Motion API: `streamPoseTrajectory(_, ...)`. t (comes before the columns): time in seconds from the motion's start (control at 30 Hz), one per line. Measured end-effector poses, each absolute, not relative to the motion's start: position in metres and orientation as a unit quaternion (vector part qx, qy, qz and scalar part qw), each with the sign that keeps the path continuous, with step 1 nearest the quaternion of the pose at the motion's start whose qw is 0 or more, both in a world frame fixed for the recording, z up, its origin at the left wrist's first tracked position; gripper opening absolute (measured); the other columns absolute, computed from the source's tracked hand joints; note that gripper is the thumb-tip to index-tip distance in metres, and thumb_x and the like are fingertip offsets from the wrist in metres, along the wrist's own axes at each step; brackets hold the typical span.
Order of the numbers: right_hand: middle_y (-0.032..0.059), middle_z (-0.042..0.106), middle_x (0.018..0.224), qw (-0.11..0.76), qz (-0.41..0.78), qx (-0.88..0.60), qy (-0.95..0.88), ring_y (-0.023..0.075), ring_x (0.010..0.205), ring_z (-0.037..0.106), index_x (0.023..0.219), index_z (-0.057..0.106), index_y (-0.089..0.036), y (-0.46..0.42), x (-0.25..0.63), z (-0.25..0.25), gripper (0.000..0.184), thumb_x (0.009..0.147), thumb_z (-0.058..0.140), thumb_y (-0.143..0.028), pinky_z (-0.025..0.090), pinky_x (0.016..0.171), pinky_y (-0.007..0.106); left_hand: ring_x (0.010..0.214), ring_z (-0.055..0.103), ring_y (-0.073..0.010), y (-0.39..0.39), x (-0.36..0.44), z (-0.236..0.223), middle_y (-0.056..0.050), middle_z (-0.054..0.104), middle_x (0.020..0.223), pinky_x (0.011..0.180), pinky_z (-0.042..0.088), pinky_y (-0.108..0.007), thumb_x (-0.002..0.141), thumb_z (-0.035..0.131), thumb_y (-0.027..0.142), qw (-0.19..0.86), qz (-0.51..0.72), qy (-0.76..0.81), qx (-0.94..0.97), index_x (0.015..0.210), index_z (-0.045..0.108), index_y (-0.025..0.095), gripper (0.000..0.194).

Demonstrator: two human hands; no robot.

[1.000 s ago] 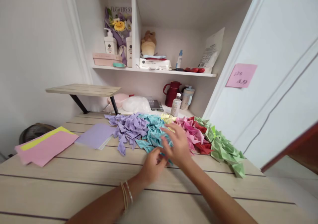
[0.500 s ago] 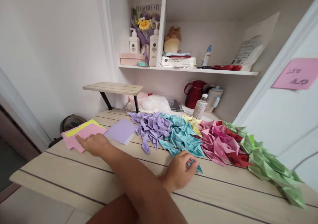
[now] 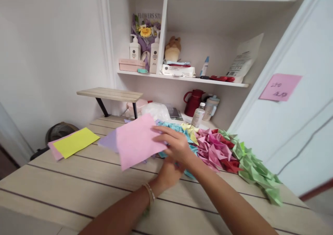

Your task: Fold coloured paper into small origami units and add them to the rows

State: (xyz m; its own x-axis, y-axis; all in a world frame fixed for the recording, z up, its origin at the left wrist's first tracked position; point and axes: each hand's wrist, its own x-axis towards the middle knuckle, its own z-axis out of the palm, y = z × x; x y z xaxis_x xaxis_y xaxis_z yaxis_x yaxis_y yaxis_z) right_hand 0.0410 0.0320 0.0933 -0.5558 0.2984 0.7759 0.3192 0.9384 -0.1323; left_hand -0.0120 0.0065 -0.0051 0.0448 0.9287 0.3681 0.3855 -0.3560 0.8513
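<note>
A square sheet of pink paper point(image 3: 139, 141) hangs tilted above the table, pinched at its right edge by my right hand point(image 3: 175, 143), which is closed on it. Just below, my left hand point(image 3: 169, 174), with bracelets at the wrist, has its fingers curled; the right hand partly covers them, so what they hold is hidden. Behind the pink sheet lies purple paper point(image 3: 109, 141), partly covered. A folded teal paper piece point(image 3: 189, 174) shows beside the right forearm. Farther back are heaps of teal point(image 3: 173, 125), pink point(image 3: 212, 148) and green folded paper point(image 3: 252, 167).
Yellow paper point(image 3: 76, 143) lies over pink paper at the table's left. A small raised wooden shelf point(image 3: 110, 94) stands behind it. At the back are a clear bottle point(image 3: 198, 115), a red jug point(image 3: 194, 103) and a cup point(image 3: 211, 108). A pink note point(image 3: 281, 86) is on the right wall.
My right hand has moved from the left stack to the middle, bringing a pink sheet and leaving the yellow paper uncovered. My arms are no longer crossed. The view has shifted right.
</note>
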Motion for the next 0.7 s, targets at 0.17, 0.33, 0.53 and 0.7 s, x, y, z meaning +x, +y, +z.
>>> streamPoseTrajectory(0.17,0.0102,0.060,0.114,0.540,-0.027,-0.279,-0.794,0.0235,0.107,0.055,0.076,0.053,-0.021,0.024,0.136,0.052,0.018,0.066,0.047,-0.008,0.046,0.086,0.041,0.082,0.064,-0.0212,0.013,-0.018,0.007,-0.007,0.068,0.093,0.070,0.053,-0.034,0.074,0.060,0.035,0.411,0.599,0.361,0.585,0.096,0.061,0.021,0.026)
streamPoseTrajectory(0.33,0.0098,0.063,0.110,0.529,0.005,-0.324,-0.784,0.0226,0.102,0.058,0.077,0.052,-0.021,0.029,0.166,0.020,0.021,0.063,0.046,-0.007,0.049,0.081,0.036,0.089,0.063,-0.0216,0.014,-0.031,0.022,-0.007,0.064,0.108,0.077,0.051,-0.035,0.064,0.069,0.030,0.423,0.645,0.331,0.543,0.126,0.039,0.027,0.069)
streamPoseTrajectory(0.53,0.0089,0.063,0.106,0.527,0.024,-0.371,-0.764,0.0230,0.100,0.058,0.082,0.056,-0.021,0.037,0.175,0.013,0.023,0.065,0.049,-0.007,0.046,0.084,0.037,0.085,0.064,-0.0186,0.025,-0.046,0.020,-0.010,0.065,0.104,0.075,0.050,-0.030,0.058,0.070,0.015,0.401,0.606,0.357,0.587,0.128,0.040,0.022,0.077)
streamPoseTrajectory(0.7,0.0099,0.064,0.100,0.557,0.202,-0.339,-0.731,0.0228,0.093,0.061,0.078,0.057,-0.019,0.036,0.167,0.015,0.012,0.067,0.059,-0.014,0.049,0.077,0.035,0.085,0.064,-0.0255,0.030,-0.051,0.021,-0.011,0.071,0.087,0.077,0.051,-0.034,0.052,0.074,0.018,0.403,0.570,0.383,0.605,0.073,0.071,0.016,0.022)
